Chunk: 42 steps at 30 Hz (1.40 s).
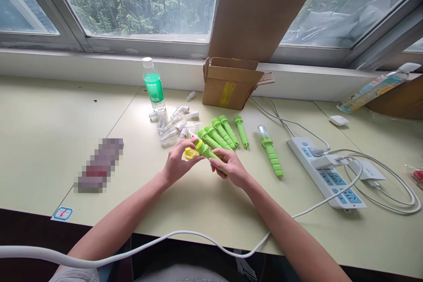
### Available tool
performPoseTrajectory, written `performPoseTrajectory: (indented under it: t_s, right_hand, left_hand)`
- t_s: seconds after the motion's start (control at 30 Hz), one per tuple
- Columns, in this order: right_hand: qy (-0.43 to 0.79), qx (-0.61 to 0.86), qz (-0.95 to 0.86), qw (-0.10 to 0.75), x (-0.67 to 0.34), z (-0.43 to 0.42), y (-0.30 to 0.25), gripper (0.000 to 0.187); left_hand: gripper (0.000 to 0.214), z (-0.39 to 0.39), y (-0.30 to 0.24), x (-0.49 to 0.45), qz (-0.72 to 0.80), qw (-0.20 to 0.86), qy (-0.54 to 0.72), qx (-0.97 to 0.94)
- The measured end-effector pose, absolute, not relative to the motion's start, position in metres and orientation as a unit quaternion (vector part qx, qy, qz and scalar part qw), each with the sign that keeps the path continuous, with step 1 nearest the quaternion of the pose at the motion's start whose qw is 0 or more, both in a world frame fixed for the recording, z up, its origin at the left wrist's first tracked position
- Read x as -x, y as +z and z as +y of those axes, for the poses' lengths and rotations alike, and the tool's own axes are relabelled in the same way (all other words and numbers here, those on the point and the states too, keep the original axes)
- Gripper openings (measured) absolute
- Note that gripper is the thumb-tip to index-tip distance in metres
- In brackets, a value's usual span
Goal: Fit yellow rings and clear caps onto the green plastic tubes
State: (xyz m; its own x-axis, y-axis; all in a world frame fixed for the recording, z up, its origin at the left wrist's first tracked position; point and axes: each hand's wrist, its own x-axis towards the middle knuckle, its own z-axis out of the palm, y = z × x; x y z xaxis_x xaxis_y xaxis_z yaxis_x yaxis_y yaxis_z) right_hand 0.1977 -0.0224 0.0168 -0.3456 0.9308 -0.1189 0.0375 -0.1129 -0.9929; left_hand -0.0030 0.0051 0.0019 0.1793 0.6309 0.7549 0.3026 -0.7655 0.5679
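My right hand [229,167] is wrapped round a green ribbed plastic handle [206,150], held just above the pale table [205,202]. My left hand [177,162] pinches at the handle's top end, where a yellow ring-shaped part [190,153] sits by the fingertips. Behind my hands lies a row of several more green handles [222,133]. One assembled green handle with a clear cap [270,150] lies apart to the right. A heap of small clear plastic caps [172,124] lies to the left of the row.
A green-labelled water bottle [153,84] and an open cardboard box [229,82] stand at the back by the window sill. A white power strip [325,172] with plugged cables lies right. A white cable [148,243] crosses the front edge. A blurred object [99,164] lies left.
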Motion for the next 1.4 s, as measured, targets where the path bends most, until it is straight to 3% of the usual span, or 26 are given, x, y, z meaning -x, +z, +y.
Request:
performPoseTrajectory:
  t_s: [0.4, 0.6, 0.77, 0.97, 1.07, 1.17, 1.4]
  right_hand:
    - [0.686, 0.39, -0.519, 0.33, -0.2002, -0.0223, 0.0201, 0.032]
    - [0.683, 0.411, -0.51, 0.322, -0.2009, -0.022, 0.0192, 0.034]
    - [0.654, 0.393, -0.541, 0.353, -0.2008, -0.0209, 0.0236, 0.025]
    - [0.595, 0.425, -0.596, 0.332, -0.2014, -0.0215, 0.0246, 0.037]
    - [0.591, 0.452, -0.581, 0.329, -0.2, -0.0231, 0.0221, 0.027]
    - [0.591, 0.469, -0.566, 0.332, -0.1987, -0.0242, 0.0202, 0.033]
    - [0.617, 0.429, -0.547, 0.369, -0.1999, -0.0207, 0.0171, 0.028]
  left_hand:
    - [0.04, 0.0042, 0.0079, 0.0033, 0.279, 0.157, 0.552, -0.77]
    - [0.024, 0.0033, 0.0058, 0.0027, 0.284, 0.139, 0.552, -0.772]
    - [0.026, 0.0039, 0.0042, 0.0037, 0.279, 0.118, 0.556, -0.774]
    - [0.023, 0.0043, 0.0026, 0.0026, 0.302, 0.116, 0.538, -0.778]
    - [0.024, 0.0033, 0.0034, 0.0018, 0.308, 0.119, 0.542, -0.773]
    - [0.026, 0.0033, 0.0049, 0.0022, 0.303, 0.123, 0.549, -0.769]
    - [0.027, 0.0053, 0.0073, 0.0032, 0.289, 0.149, 0.529, -0.784]
